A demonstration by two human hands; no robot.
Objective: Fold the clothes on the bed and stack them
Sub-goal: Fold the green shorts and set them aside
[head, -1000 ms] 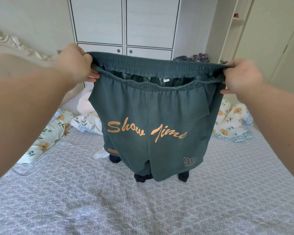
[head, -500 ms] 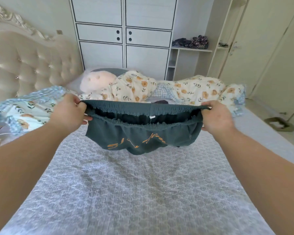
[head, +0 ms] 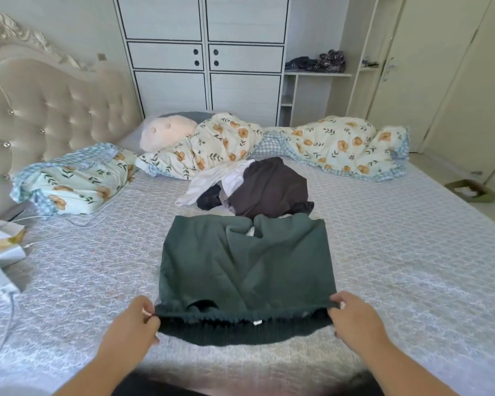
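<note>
1. The green shorts lie spread flat on the bed, mid-width and near its front edge, waistband toward the person and leg hems toward the far side.
2. The left hand pinches the waistband's left end with curled fingers; the right hand pinches its right end the same way (the band stretched between them).
3. A clothes pile, dark and white pieces, touches the hems just beyond.
4. A floral quilt runs along the far edge, a floral pillow sits by the headboard at the left.
</note>
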